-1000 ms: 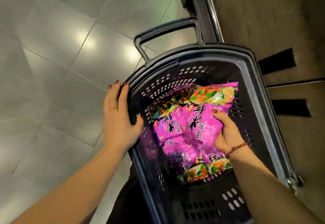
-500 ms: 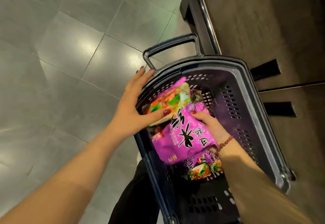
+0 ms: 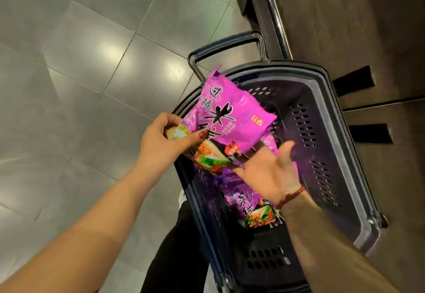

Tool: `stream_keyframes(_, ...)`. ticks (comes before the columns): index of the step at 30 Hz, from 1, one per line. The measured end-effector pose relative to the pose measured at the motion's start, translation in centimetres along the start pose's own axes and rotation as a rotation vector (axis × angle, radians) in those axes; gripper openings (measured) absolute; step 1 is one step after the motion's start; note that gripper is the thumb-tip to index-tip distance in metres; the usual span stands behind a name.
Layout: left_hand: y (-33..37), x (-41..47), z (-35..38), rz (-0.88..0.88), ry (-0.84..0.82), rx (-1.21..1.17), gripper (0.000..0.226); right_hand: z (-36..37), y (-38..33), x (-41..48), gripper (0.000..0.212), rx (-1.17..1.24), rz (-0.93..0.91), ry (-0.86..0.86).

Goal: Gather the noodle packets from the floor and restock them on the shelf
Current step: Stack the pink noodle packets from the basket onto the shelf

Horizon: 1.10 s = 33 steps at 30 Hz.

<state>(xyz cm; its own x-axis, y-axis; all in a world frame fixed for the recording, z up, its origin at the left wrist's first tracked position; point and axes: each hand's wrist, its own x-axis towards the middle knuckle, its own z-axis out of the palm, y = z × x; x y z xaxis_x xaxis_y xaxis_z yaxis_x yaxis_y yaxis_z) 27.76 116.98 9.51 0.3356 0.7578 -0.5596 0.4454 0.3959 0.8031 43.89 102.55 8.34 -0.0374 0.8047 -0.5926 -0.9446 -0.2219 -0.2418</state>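
A pink noodle packet point(image 3: 232, 118) with black lettering is held up over the dark plastic basket point(image 3: 340, 145). My left hand point(image 3: 163, 145) pinches its lower left corner, thumb on top. My right hand point(image 3: 269, 173) sits under the packet's lower right part, palm up, fingers reaching beneath it and a second packet edge point(image 3: 269, 143). More pink packets point(image 3: 243, 198) lie in the bottom of the basket, partly hidden by my right wrist.
The basket's pull handle point(image 3: 227, 44) points away from me over the grey tiled floor point(image 3: 80, 74). A dark wooden shelf unit point(image 3: 356, 28) with a black base stands along the right side. My dark trouser leg point(image 3: 174, 246) is just left of the basket.
My left hand left the basket rim and took hold of the packet. Both hands have lifted it up out of the basket, above the rim.
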Motion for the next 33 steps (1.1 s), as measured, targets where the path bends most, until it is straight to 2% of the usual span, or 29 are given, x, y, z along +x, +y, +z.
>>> stream_keyframes(2,-0.4,-1.9,0.6,-0.024,0.027,0.047,0.067,0.7,1.1,0.4,0.074,-0.178,-0.041,0.165)
stream_keyframes(4,-1.2,-3.3,0.7,-0.036,0.005,0.088,0.055,1.2,1.7,0.8,0.049,-0.357,-0.070,0.342)
stream_keyframes(7,-2.0,-3.9,0.1,-0.013,0.002,0.138,0.051,1.5,1.9,1.2,0.048,-0.441,-0.068,0.427)
stream_keyframes(9,-1.7,-3.7,-0.5,0.015,-0.011,0.174,0.061,2.0,1.8,1.6,0.045,-0.558,-0.041,0.414)
stream_keyframes(11,-0.8,-3.2,-1.0,-0.003,-0.077,0.111,0.068,2.8,2.0,2.0,0.038,-0.690,-0.012,0.357)
stream_keyframes(14,-0.3,-2.0,-1.9,-0.119,-0.171,-0.058,0.082,3.5,2.4,2.5,0.047,-0.636,0.052,0.263)
stream_keyframes(17,-0.8,-1.2,-2.8,-0.142,-0.053,-0.135,0.083,2.8,2.8,2.5,0.048,-0.422,0.029,0.257)
stream_keyframes(19,-1.2,-1.1,-3.1,-0.130,0.052,-0.165,0.083,0.9,3.1,2.7,0.053,-0.342,-0.012,0.386)
stream_keyframes(21,-1.5,-1.3,-2.8,-0.109,0.085,-0.155,0.081,-2.1,3.5,3.1,0.040,-0.340,-0.031,0.595)
stream_keyframes(23,-1.6,-1.9,-2.1,-0.067,0.095,-0.122,0.083,-5.4,3.6,3.4,0.031,-0.369,-0.044,0.776)
stream_keyframes(25,-1.5,-2.2,-1.4,-0.046,0.135,-0.109,0.081,-8.3,3.7,4.0,0.040,-0.427,-0.026,0.872)
stream_keyframes(29,-2.2,-2.2,-1.0,-0.025,0.146,-0.121,0.087,-11.8,3.5,6.4,0.048,-0.645,0.051,0.877)
stream_keyframes(33,-2.8,-1.9,-1.0,0.052,0.171,-0.088,0.085,-14.2,4.3,10.0,0.064,-0.905,0.039,0.856)
